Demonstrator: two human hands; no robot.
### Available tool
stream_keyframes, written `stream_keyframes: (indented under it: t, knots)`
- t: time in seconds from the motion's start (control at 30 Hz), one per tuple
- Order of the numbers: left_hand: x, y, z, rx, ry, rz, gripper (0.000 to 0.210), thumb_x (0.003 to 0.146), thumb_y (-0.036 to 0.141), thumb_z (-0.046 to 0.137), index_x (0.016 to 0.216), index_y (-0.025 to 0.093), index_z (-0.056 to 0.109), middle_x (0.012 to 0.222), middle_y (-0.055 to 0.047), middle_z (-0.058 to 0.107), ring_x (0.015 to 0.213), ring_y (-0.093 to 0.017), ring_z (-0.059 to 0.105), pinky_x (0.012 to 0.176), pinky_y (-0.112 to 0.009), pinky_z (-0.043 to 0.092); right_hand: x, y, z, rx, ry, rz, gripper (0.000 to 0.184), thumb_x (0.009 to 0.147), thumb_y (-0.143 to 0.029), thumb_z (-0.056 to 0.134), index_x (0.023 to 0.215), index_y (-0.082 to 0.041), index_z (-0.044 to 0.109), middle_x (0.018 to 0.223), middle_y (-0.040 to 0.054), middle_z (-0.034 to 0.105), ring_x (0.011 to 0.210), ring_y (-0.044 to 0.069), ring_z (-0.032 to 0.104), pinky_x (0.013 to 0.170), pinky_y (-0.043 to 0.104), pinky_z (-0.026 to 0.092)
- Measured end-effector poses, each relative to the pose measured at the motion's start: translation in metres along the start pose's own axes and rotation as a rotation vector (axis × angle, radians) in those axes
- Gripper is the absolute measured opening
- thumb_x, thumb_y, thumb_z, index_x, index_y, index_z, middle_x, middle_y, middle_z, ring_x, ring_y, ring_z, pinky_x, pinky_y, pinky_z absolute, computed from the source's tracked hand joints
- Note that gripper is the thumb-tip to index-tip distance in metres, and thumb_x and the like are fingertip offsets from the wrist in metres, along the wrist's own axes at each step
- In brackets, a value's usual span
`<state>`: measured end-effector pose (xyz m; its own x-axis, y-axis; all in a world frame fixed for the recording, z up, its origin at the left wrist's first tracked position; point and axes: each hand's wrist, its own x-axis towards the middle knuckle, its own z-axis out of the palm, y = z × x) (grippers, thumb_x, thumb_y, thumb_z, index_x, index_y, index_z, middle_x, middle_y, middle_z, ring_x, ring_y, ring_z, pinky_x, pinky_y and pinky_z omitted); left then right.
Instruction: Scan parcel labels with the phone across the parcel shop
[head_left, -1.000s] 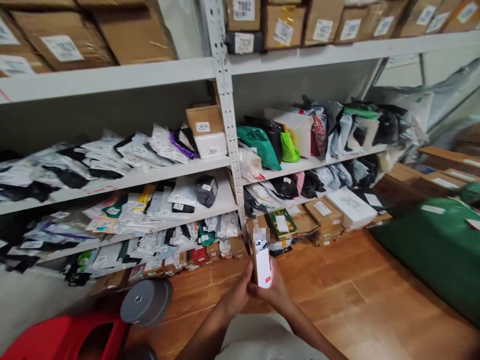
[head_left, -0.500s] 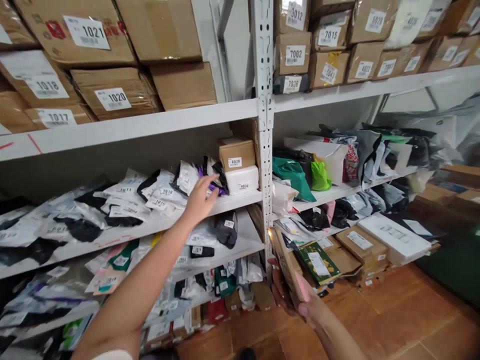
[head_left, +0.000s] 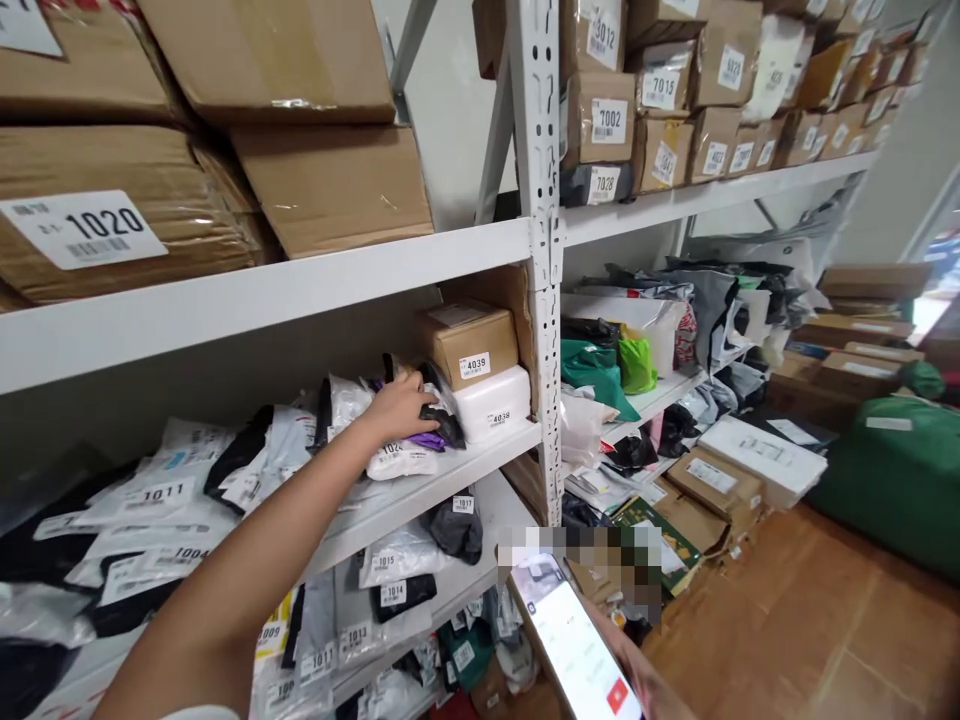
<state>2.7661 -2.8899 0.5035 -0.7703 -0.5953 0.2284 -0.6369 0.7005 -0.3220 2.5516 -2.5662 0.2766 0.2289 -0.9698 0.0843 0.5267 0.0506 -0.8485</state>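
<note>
Both hands work apart: the left [head_left: 403,405] reaches over a black-and-purple packet [head_left: 445,428] on the shelf [head_left: 491,452], while the right [head_left: 637,668] is wrapped around a phone [head_left: 581,645] lower down, near the upright post [head_left: 545,320]. Whether the left fingers pinch the packet or only rest on it cannot be told, as their tips are partly lost among dark wrapping. That packet lies at the end of a row of soft bags, just beside a white box [head_left: 491,408] with a brown box [head_left: 471,345] stacked on it; the stiff pair probably serves as a bookend, keeping limp parcels from sliding. Bags lean over one another like files, labels outward, presumably so the numbers can be read without lifting anything. The phone is tilted with its screen up, likely so the person can glance at it; a red patch shows near its bottom edge, but the text is too small to read and the area around its top is blurred. The brown box reads 4039 and the white one 4038; a white bag [head_left: 401,463] below the left hand seems to say 1024. Farther left, a bag [head_left: 161,495] bears 1011, and a large carton [head_left: 210,235] above bears 1020. Lower down, a dark bag [head_left: 454,538] shows 1017. Past the post, a small carton [head_left: 600,140] reads 7002. No brand name is legible.
</note>
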Motion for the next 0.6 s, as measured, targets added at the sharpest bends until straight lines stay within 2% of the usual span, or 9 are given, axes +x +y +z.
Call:
stream_keyframes:
  t: [0.07,0.13,0.23,0.3,0.4,0.5,0.6]
  knots:
    - [-0.002,0.004,0.004,0.019,0.051,0.002,0.049,0.078,0.059,0.064,0.109,0.023,0.074,0.103,-0.01,0.054,0.101,-0.028,0.048,0.093,-0.037,0.041,0.013,-0.001,-0.003,0.159,-0.031,0.015,0.1,0.047,-0.064,0.083,0.137,-0.033,0.051,0.113,0.0089,0.07,0.098,0.034,0.068,0.085,0.047,0.054]
    - [-0.001,0.007,0.008,0.023,0.096,-0.007,0.046,0.087,0.057,0.053,0.105,0.021,0.075,0.107,-0.011,0.055,0.103,-0.028,0.047,0.094,-0.039,0.041,0.028,-0.008,-0.005,0.332,-0.099,0.029,0.099,0.047,-0.055,0.088,0.137,-0.033,0.05,0.114,0.0084,0.07,0.098,0.032,0.069,0.085,0.045,0.054]
    - [0.004,0.01,0.015,-0.016,0.135,-0.126,0.046,0.097,0.044,0.037,0.096,0.02,0.076,0.109,-0.01,0.057,0.103,-0.026,0.049,0.098,-0.04,0.039,0.056,-0.029,-0.009,0.453,-0.2,0.058,0.094,0.06,-0.048,0.084,0.143,-0.033,0.042,0.118,0.0108,0.068,0.103,0.035,0.069,0.075,0.042,0.057]
    - [0.008,0.009,0.019,-0.085,0.18,-0.268,0.036,0.095,0.037,0.044,0.091,0.02,0.076,0.11,-0.01,0.055,0.104,-0.026,0.051,0.1,-0.039,0.04,0.075,-0.044,-0.011,0.464,-0.251,0.064,0.092,0.067,-0.047,0.079,0.146,-0.031,0.034,0.12,0.0139,0.067,0.106,0.039,0.068,0.062,0.036,0.058]
    - [0.013,0.006,0.021,-0.178,0.238,-0.47,0.02,0.086,0.031,0.06,0.098,0.019,0.071,0.103,-0.01,0.051,0.099,-0.024,0.056,0.095,-0.034,0.044,0.104,-0.064,-0.017,0.429,-0.345,0.046,0.094,0.072,-0.049,0.074,0.15,-0.031,0.024,0.122,0.0169,0.065,0.102,0.039,0.069,0.047,0.026,0.054]
    - [0.014,0.006,0.016,-0.219,0.179,-0.56,0.027,0.087,0.03,0.06,0.112,0.021,0.063,0.091,-0.007,0.053,0.089,-0.023,0.059,0.086,-0.032,0.047,0.13,-0.084,-0.02,0.36,-0.406,0.04,0.099,0.073,-0.057,0.071,0.151,-0.032,0.015,0.121,0.0176,0.065,0.09,0.034,0.073,0.038,0.017,0.044]
    - [0.015,0.012,0.01,-0.15,0.09,-0.572,0.033,0.091,0.032,0.052,0.122,0.024,0.059,0.093,-0.007,0.058,0.087,-0.023,0.061,0.081,-0.032,0.047,0.155,-0.109,-0.018,0.256,-0.433,0.082,0.09,0.078,-0.068,0.06,0.149,-0.032,0.019,0.119,0.0171,0.066,0.081,0.028,0.074,0.035,0.013,0.038]
